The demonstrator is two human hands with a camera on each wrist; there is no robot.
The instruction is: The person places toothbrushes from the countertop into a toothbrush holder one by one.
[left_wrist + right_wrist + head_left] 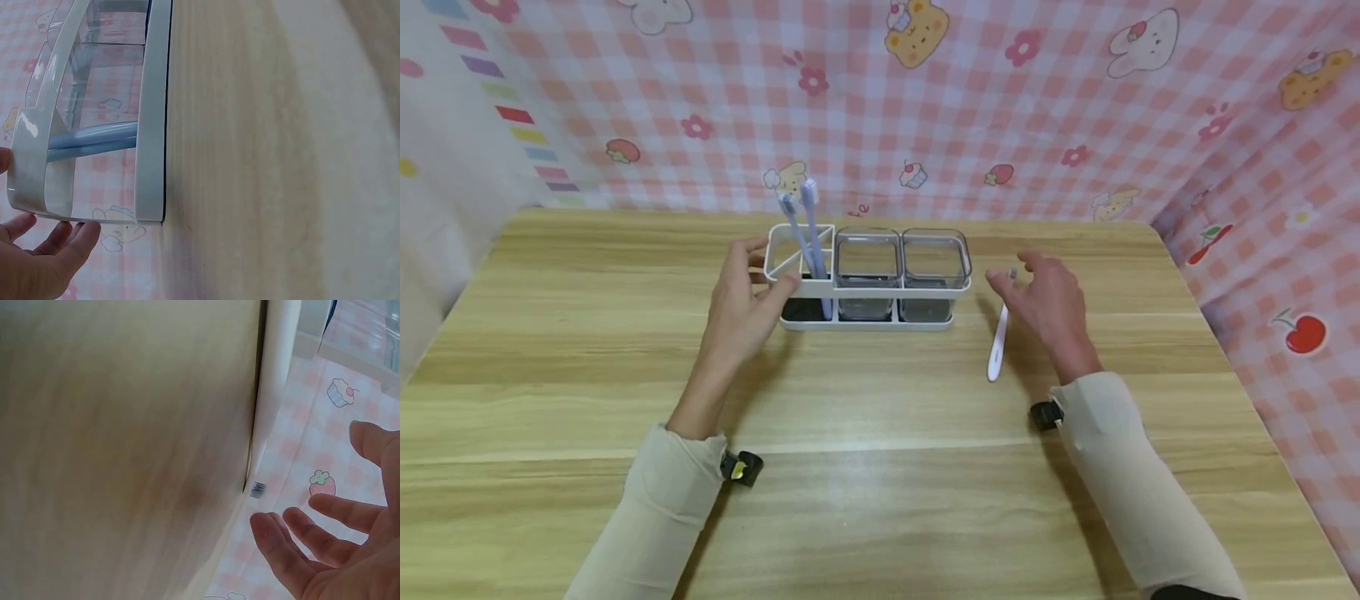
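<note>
A white toothbrush holder (pixel 880 292) stands upright on the table, with two clear square cups (pixel 868 254) in its middle and right places. Two bluish toothbrushes (pixel 817 242) lean in its divided left section. My left hand (pixel 741 292) holds the holder's left end, thumb at the front rim and fingertips against the end wall (pixel 28 181). To the right of the holder, a white toothbrush (pixel 997 354) lies on the table with its bristles (pixel 257 489) pointing away. Over its far end hovers my right hand (pixel 1048 304), fingers spread and relaxed, gripping nothing.
The wood-grain table (pixel 850 500) carries the holder near its back edge. Behind it hangs a pink checked cloth (pixel 737 83) with cartoon prints. More of that cloth runs down the right side, and a pale curtain (pixel 460 167) hangs at the left.
</note>
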